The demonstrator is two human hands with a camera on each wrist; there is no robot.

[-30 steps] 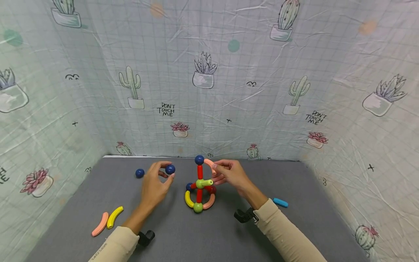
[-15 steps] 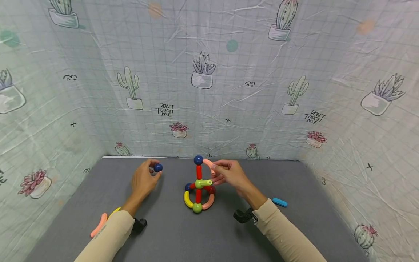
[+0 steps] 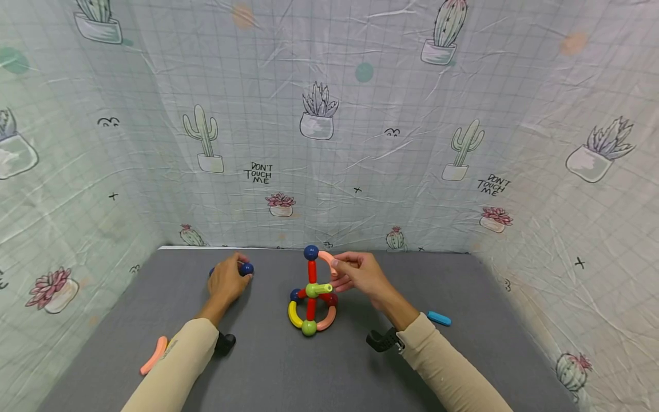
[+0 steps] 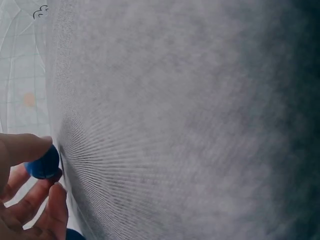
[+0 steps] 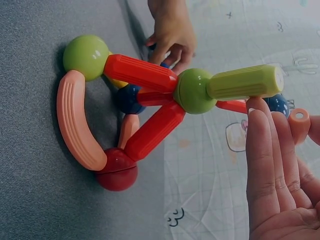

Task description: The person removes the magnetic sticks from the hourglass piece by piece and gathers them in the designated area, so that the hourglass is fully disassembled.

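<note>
We pinch blue ball point(image 4: 43, 162), left hand point(image 3: 226, 281) | curved pink rod point(image 3: 326, 258), right hand point(image 3: 362, 276) — ball-and-rod frame point(image 3: 311, 290) between, nearer right

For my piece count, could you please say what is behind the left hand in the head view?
The left hand pinches one blue ball; behind the hand, a second ball peeks out. The rest there is covered.

A glossy dark blue ball point(image 3: 247, 269) is held by the left grip point(image 3: 226, 281). A salmon-coloured curved stick point(image 3: 327, 261) is pinched by the right grip point(image 3: 364, 277), and its upper end is joined to the blue top ball point(image 3: 311, 252) of a multicoloured frame point(image 3: 311, 290), which is placed upright on the bench point(image 3: 278, 366).
</note>
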